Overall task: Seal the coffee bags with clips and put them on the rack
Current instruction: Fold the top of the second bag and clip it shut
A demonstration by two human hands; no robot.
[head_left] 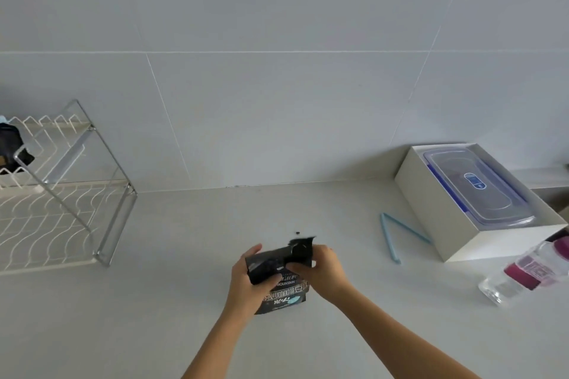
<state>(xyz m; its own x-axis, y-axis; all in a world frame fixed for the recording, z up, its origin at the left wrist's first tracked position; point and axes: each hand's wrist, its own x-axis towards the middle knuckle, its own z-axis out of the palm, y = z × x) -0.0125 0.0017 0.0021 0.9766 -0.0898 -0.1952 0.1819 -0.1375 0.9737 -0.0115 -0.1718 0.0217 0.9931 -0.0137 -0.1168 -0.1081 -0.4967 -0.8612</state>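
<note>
A black coffee bag (283, 289) with white lettering stands on the counter in front of me. My left hand (246, 281) grips its upper left side, and my right hand (323, 271) pinches the torn top on the right. A light blue clip (397, 235), opened into a V, lies on the counter to the right, apart from both hands. The white wire rack (61, 194) stands at the far left. Another dark bag (12, 148) rests on its upper tier, partly cut off by the frame edge.
A white box (437, 218) at the right holds a clear container with a blue-trimmed lid (480, 191). A clear bottle with a magenta label (529, 271) lies near the right edge. A small dark speck (297, 233) sits just behind the bag. A tiled wall rises behind the counter.
</note>
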